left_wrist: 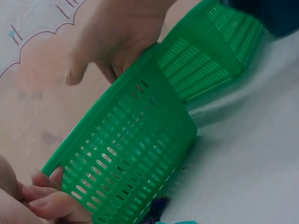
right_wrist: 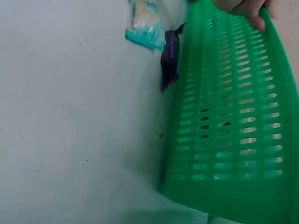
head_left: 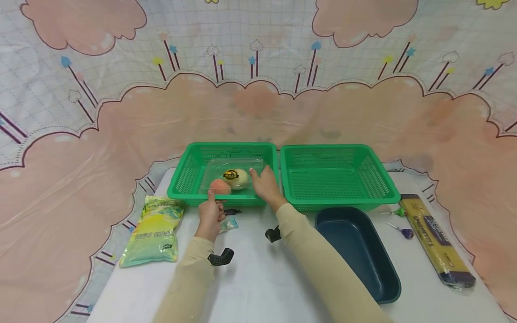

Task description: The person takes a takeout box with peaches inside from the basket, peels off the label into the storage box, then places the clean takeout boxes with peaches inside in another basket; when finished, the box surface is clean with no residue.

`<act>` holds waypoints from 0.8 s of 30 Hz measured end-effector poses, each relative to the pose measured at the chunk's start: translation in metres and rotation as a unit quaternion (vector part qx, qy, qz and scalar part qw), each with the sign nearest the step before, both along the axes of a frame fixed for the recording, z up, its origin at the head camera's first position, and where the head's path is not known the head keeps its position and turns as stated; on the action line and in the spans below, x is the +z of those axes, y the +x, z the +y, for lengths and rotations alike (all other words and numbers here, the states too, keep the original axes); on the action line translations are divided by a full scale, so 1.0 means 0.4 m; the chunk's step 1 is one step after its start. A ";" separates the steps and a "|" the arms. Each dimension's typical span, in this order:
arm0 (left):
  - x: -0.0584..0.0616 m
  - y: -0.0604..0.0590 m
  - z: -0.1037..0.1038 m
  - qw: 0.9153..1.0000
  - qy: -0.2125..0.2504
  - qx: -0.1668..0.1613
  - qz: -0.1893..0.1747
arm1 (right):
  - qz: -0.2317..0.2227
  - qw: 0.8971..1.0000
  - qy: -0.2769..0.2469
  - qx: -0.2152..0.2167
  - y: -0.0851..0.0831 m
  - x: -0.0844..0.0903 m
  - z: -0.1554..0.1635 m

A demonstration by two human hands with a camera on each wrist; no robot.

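We see a white table (head_left: 258,278) against a pink cloud-print cloth. Our left hand (head_left: 211,216) pinches the near rim of the left green basket (head_left: 190,176), thumb over the edge by a clear box (head_left: 234,176) of round fruit inside it, while our right hand (head_left: 264,184) reaches into the basket with relaxed fingers touching that box. Just right of the basket stands a second green basket (head_left: 338,177), a dark blue tray (head_left: 357,251) in front of it, and a yellow-green bag (head_left: 155,229) lies to the basket's front left.
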State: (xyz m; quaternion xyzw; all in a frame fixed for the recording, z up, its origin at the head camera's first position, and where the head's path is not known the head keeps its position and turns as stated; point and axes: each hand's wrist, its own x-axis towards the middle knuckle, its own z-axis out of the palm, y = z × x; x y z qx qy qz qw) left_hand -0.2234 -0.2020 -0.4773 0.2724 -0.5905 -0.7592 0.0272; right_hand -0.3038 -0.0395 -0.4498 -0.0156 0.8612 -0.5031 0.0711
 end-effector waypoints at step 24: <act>0.001 0.002 0.011 1.000 0.007 0.009 -0.005 | -0.017 0.997 0.076 -0.018 -0.056 -0.030 -0.041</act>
